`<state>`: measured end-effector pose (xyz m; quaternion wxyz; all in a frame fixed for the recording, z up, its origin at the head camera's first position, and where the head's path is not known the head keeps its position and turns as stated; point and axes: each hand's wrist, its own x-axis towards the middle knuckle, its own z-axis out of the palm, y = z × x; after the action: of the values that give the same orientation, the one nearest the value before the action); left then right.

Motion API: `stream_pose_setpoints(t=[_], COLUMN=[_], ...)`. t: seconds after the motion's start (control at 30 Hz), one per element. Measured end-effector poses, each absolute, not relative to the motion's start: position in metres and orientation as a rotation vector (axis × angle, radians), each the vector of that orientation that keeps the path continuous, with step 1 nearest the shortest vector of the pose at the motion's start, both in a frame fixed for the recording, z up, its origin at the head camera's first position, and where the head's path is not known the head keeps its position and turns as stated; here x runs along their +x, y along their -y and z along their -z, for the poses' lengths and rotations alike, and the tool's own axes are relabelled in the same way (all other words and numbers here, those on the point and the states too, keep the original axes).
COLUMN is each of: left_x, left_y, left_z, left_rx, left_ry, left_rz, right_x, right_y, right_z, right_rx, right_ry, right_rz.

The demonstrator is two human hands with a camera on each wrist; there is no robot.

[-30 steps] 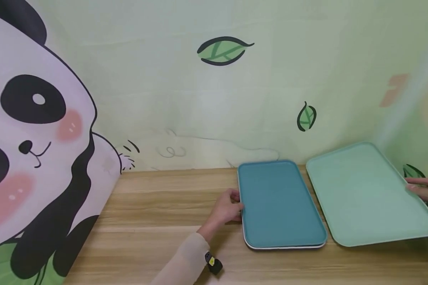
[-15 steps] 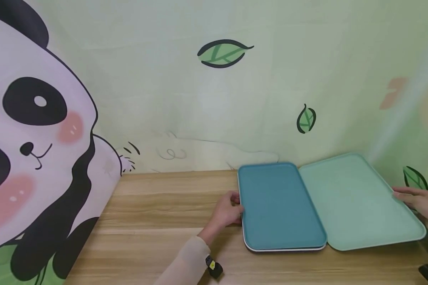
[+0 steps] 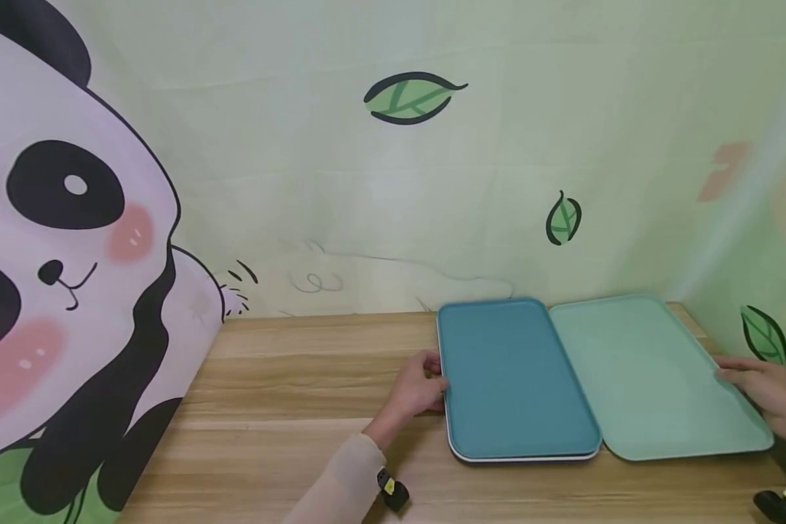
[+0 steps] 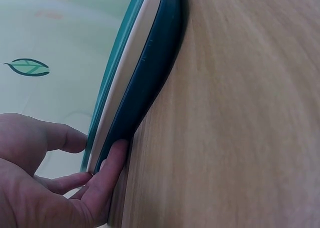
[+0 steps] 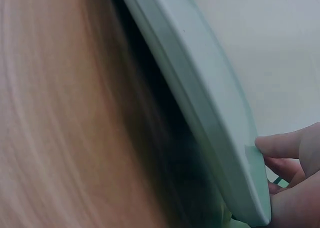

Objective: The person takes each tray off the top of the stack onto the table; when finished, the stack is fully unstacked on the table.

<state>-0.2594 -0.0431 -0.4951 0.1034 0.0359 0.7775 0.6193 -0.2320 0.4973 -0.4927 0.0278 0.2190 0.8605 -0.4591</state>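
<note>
A stack of rectangular trays stands right of centre, a blue tray on top. Beneath it, in the left wrist view, a cream-white tray shows its edge above a dark blue tray. My left hand pinches the stack's left edge, thumb at the top rim, fingers against the side and low near the table. On the right, my right hand grips the right edge of a mint-green tray. That tray's left edge meets the stack's right side. A dark gap shows under its raised near side in the right wrist view.
The wood-grain table stretches left of the stack. Behind it hangs a pale green backdrop with leaves and a large panda printed on it. Black straps with yellow labels sit at both wrists.
My right hand has brought the mint-green tray leftward and down, from apart and raised to against the stack. My left hand has stayed at the stack's left edge.
</note>
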Motion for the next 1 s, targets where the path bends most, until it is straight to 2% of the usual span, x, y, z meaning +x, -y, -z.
stream_pose_setpoints(t=[0.27,0.57,1.0], left_x=[-0.260,-0.259,-0.259], left_y=[0.044,0.045,0.045], left_z=[0.495,0.495,0.493], left_rx=[0.100,0.118,0.128], left_ry=[-2.293,-2.279,-2.269], left_rz=[-1.808,-1.820,-1.834], right_x=[-0.239,-0.241,-0.230], right_y=[-0.495,-0.488,-0.465], right_z=[0.505,0.512,0.486], right_rx=[0.863,0.947,0.757], right_ry=[-2.660,-2.746,-3.044], right_rz=[1.392,1.251,0.820])
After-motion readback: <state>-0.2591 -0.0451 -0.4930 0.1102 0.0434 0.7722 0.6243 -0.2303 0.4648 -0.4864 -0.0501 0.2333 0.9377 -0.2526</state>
